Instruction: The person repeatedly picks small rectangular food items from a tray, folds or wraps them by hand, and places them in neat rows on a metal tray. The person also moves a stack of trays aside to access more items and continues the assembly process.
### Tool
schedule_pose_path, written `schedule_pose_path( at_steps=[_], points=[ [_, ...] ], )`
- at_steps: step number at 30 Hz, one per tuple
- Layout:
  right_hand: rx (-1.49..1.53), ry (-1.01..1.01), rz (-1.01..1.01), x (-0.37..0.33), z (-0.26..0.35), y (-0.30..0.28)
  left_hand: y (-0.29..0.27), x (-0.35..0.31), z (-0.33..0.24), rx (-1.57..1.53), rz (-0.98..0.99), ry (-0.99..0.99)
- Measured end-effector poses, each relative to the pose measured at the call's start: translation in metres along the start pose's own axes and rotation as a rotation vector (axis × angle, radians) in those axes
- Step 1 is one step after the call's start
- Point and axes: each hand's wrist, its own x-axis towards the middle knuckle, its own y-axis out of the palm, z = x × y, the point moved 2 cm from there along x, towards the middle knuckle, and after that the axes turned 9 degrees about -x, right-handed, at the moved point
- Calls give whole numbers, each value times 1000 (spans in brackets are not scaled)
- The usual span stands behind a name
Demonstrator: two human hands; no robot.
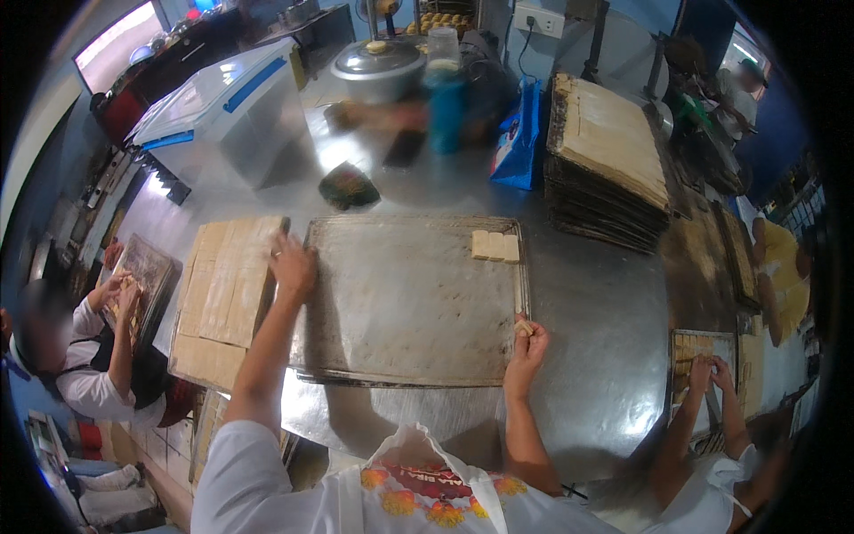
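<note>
Tray sits flat on the metal table, front & centre in the head view, w/ three small pale pcs lined up side by side in its far R corner. Step in hand, by my read: small cut pcs going onto the tray, only just begun. R hand has one more pale pc pinched btwn thumb & fingers, right at the tray's R edge, nearer the person than that short row. Next move, I'd say, calls for a light pinch & a tidy set-down, pc squared up w/ the others, no squashing; stuff looks soft.

Over on L, cut slab lies just beside the tray, split into long strips; prob. the supply. L hand is up at the slab's far R end, by the tray's L rim, back of hand up, fingers fwd & a bit blurred. Can't tell if it's gripping anything or merely resting there.

Pose check: L forearm reaches long & fwd, slanting R along the slab's R side. R forearm is shorter in reach, near upright, leaning slightly L, fingers curled in. Arms bracket the tray, one each side.
</note>
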Motion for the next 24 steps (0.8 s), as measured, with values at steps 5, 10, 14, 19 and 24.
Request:
schedule_pose_path(
  at_steps=[5, 10, 14, 19, 24],
  points=[
    [-61, 32, -36, -3, -1, 3, 29, -50, -147, -533, 68, 694],
    [-150, -5, -25, 0, -10, -2, 40, -59, -238, -392, 114, 870],
    [-187, -25, 27, 2, -13, -7, 48, -46, -208, -403, 111, 849],
    [-116, -14, 33, 0, -9, -7, 39, -12, -79, -324, 42, 543],
    [-127, -43, 33, -2, -8, -9, 0, 21, 43, -69, 22, 154]
  ],
)
